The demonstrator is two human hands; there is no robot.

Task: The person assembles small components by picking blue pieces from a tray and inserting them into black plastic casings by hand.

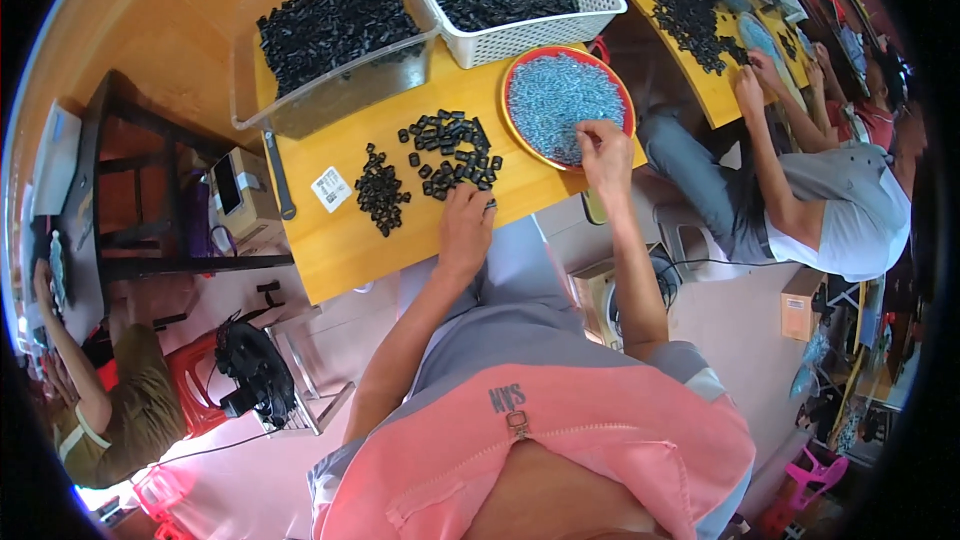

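My left hand [466, 232] is at the near edge of a loose pile of black plastic pieces [452, 135], fingers curled. A small black piece [490, 205] shows at its fingertips. To the left of that pile lies a second heap of smaller black pieces [380, 192]. My right hand [606, 158] is over the right side of a round red bowl with a yellow rim [506, 128], thumb and fingers pinched together. Small shiny bluish-silver metal pieces [560, 100] fill the bowl. Whatever the right fingers pinch is too small to make out.
Behind the piles stand a clear bin [405, 50] and a white perforated basket [500, 40], both holding black pieces. A dark-handled tool [278, 172] and a white label [330, 188] lie at the table's left. Other people work at right and far left.
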